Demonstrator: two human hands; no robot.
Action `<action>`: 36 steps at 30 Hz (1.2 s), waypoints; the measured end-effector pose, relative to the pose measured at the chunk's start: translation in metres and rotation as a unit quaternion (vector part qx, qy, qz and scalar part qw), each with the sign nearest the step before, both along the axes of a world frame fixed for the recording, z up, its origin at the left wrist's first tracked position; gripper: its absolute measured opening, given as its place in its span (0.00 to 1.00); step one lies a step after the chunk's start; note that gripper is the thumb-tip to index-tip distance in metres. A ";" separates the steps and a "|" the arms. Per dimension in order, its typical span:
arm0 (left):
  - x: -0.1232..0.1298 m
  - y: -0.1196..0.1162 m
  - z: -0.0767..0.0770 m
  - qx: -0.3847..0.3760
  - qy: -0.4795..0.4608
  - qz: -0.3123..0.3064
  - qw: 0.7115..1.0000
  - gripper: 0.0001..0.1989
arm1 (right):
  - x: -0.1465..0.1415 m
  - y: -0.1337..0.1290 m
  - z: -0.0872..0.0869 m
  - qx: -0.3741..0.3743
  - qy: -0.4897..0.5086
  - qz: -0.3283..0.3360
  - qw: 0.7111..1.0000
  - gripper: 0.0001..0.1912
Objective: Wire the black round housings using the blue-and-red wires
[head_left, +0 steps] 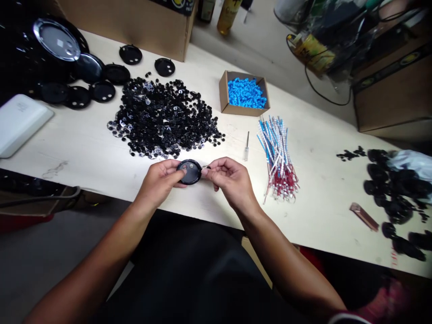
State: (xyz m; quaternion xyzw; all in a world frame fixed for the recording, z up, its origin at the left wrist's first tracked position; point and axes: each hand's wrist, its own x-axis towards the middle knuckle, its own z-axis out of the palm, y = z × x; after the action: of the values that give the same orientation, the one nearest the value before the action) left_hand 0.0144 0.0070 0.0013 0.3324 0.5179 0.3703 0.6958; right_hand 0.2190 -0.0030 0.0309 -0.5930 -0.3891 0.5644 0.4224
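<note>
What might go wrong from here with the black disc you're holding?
The thin wire pinched by the right hand at the rim of the round black disc might slip free. The left hand grips the disc close to the table's front edge, so a fumble could send it to the floor. Loose small black discs nearby could get scattered.

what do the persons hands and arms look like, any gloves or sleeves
No gloves: the left hand and right hand are bare, with no ring or watch visible. The left forearm and right forearm are bare too, with no sleeve in view. Dark clothing shows between the arms.
</note>
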 end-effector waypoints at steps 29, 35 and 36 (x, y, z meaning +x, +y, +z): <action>0.001 -0.004 0.022 0.026 -0.021 -0.001 0.999 0.16 | -0.033 -0.011 -0.005 0.247 -0.292 -0.022 0.924 0.06; 0.001 -0.005 0.025 0.023 -0.037 -0.003 0.999 0.16 | -0.036 -0.012 -0.006 0.265 -0.306 -0.014 0.914 0.06; 0.001 -0.005 0.025 0.022 -0.042 -0.003 0.999 0.15 | -0.036 -0.012 -0.006 0.271 -0.307 -0.013 0.912 0.06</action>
State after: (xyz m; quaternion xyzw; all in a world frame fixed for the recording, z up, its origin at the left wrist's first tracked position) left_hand 0.0151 0.0018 0.0267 0.3334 0.4791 0.3931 0.7105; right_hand 0.1829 -0.0148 0.0252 -0.6050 -0.6299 0.2216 0.4337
